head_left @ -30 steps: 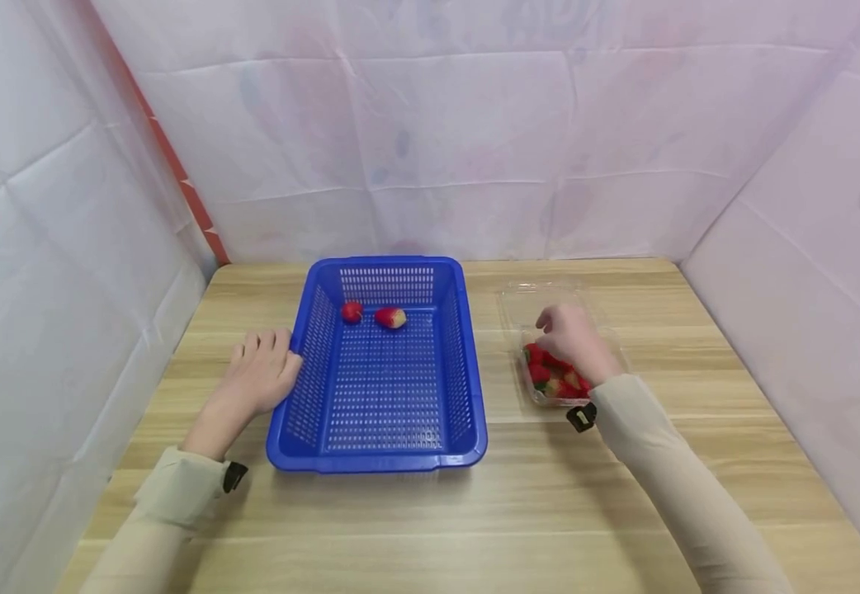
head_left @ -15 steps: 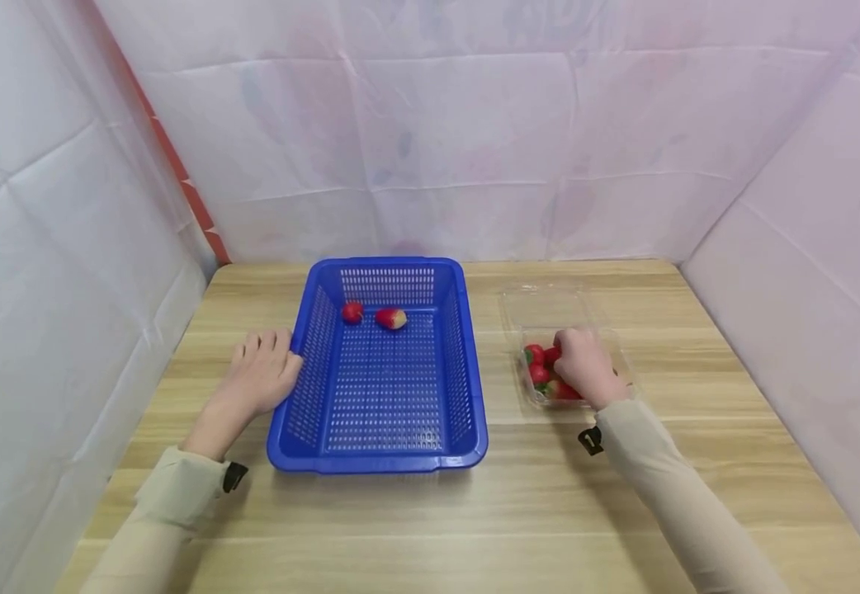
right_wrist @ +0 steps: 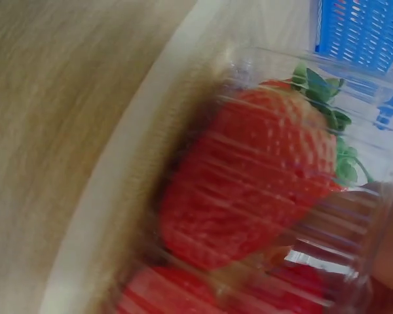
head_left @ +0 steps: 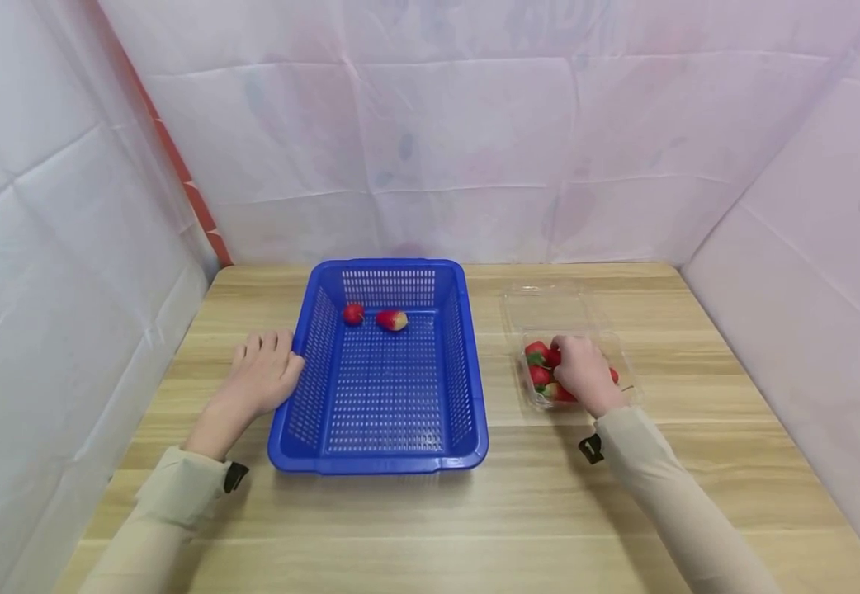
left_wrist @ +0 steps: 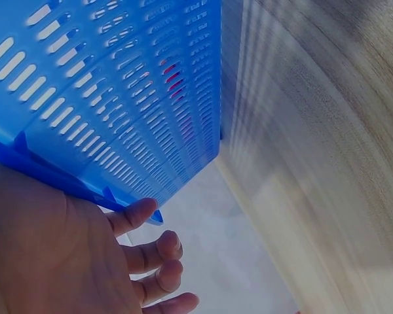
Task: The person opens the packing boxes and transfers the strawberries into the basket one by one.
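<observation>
A blue perforated basket (head_left: 385,388) stands on the table, with a strawberry (head_left: 391,320) and a smaller round red fruit (head_left: 353,313) at its far end. My left hand (head_left: 262,371) holds the basket's left rim; in the left wrist view the index finger (left_wrist: 136,216) touches the rim's underside and the thumb is hidden. On the right is a clear plastic clamshell box (head_left: 537,403) with strawberries. My right hand (head_left: 584,371) reaches down into it, fingers bent among the fruit, tips hidden. Through the box wall, the right wrist view shows a large strawberry (right_wrist: 249,170) with green leaves.
The box's transparent lid (head_left: 545,307) lies folded back behind it. A strip of wooden table (head_left: 500,363) separates basket and box. White cloth walls (head_left: 467,148) enclose the table at the back and sides.
My right hand has come down and slightly right into the clamshell box, and some strawberries there have shifted. My left hand and the basket stay where they were.
</observation>
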`<control>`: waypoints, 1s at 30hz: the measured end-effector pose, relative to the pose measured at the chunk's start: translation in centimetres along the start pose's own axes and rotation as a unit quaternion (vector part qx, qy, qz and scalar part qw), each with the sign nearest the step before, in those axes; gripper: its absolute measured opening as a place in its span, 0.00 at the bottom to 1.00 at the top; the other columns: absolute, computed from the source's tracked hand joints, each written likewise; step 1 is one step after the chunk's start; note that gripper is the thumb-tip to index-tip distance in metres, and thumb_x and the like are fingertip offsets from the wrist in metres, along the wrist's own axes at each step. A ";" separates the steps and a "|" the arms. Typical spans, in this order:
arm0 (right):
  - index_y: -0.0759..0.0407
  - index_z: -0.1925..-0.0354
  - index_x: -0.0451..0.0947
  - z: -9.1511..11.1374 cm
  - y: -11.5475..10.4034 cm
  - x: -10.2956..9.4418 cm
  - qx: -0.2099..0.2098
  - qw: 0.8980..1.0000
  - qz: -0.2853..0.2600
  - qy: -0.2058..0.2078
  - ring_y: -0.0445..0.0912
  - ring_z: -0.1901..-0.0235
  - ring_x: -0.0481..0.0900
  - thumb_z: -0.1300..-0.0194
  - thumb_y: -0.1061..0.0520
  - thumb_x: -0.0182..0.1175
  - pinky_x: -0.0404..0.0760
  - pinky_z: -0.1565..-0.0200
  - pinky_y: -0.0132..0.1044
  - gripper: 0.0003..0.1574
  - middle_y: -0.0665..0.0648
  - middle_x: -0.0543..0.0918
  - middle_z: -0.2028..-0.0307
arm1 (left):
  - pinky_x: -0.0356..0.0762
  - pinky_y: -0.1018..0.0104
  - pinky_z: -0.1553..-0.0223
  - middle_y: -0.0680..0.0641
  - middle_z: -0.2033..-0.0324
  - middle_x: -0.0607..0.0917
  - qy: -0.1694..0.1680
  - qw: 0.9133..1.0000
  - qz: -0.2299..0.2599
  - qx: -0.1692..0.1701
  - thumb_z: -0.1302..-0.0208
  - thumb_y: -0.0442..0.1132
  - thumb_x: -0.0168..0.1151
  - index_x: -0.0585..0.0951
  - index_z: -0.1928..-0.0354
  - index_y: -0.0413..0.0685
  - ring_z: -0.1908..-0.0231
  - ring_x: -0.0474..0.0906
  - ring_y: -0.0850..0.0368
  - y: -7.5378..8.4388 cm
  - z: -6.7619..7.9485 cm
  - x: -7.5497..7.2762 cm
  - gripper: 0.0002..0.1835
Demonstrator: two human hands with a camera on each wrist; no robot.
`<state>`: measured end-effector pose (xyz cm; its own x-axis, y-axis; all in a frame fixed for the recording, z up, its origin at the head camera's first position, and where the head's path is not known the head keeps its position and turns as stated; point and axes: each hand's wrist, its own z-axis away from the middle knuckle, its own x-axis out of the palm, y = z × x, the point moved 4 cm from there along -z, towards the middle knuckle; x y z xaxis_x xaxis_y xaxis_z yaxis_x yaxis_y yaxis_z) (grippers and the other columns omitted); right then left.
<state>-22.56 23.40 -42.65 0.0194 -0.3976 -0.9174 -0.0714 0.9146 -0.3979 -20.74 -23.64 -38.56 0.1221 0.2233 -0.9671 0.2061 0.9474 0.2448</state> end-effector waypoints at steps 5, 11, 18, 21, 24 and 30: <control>0.77 0.54 0.78 0.2 -0.2 -0.4 0.005 1.000 -0.007 0.003 0.60 0.63 0.78 0.53 0.76 0.57 0.79 0.60 0.57 0.23 0.73 0.80 0.59 | 0.54 0.51 0.61 0.40 0.62 0.66 0.003 1.000 -0.002 0.001 0.28 0.45 0.34 0.65 0.53 0.41 0.61 0.59 0.41 0.0 0.1 0.0 0.15; 0.74 0.59 0.78 0.6 -0.6 -1.2 -0.001 1.000 0.003 0.026 0.59 0.68 0.76 0.49 0.65 0.71 0.77 0.67 0.53 0.19 0.69 0.78 0.66 | 0.54 0.53 0.63 0.41 0.64 0.66 0.014 1.000 -0.009 0.010 0.28 0.43 0.35 0.65 0.57 0.41 0.63 0.59 0.42 0.0 0.1 -0.2 0.13; 0.74 0.59 0.78 1.1 -1.1 -2.3 0.010 0.999 0.009 0.031 0.62 0.65 0.74 0.52 0.64 0.71 0.75 0.62 0.56 0.21 0.71 0.77 0.64 | 0.56 0.54 0.63 0.40 0.64 0.68 0.018 1.000 -0.007 0.022 0.28 0.43 0.36 0.66 0.56 0.40 0.62 0.61 0.42 0.0 0.0 -0.3 0.13; 0.74 0.59 0.78 1.2 -1.2 -2.9 0.018 1.000 0.004 0.022 0.63 0.63 0.73 0.57 0.67 0.70 0.74 0.61 0.55 0.23 0.71 0.77 0.63 | 0.58 0.55 0.63 0.41 0.64 0.69 0.019 0.999 -0.003 0.030 0.29 0.42 0.37 0.67 0.57 0.40 0.62 0.63 0.43 0.0 0.0 -0.3 0.12; 0.74 0.59 0.77 1.3 -1.3 -3.4 0.024 1.000 -0.014 0.015 0.62 0.63 0.73 0.62 0.68 0.70 0.75 0.61 0.54 0.27 0.70 0.77 0.64 | 0.59 0.56 0.63 0.42 0.65 0.69 0.022 0.999 -0.002 0.038 0.30 0.41 0.39 0.67 0.59 0.40 0.62 0.64 0.43 0.1 -0.1 -0.3 0.11; 0.77 0.59 0.77 1.4 -2.1 -4.6 -0.009 0.998 -0.021 0.055 0.62 0.63 0.72 0.54 0.72 0.61 0.75 0.61 0.56 0.19 0.71 0.77 0.66 | 0.61 0.54 0.61 0.42 0.65 0.70 0.030 0.998 -0.010 0.049 0.30 0.41 0.40 0.68 0.61 0.41 0.60 0.65 0.43 0.2 -0.1 -0.3 0.11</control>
<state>-21.06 23.41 -37.58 -0.0864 -0.4426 -0.8926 -0.0903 0.8957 -0.4354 -20.88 -23.49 -38.19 0.0586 0.2199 -0.9738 0.3033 0.9254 0.2272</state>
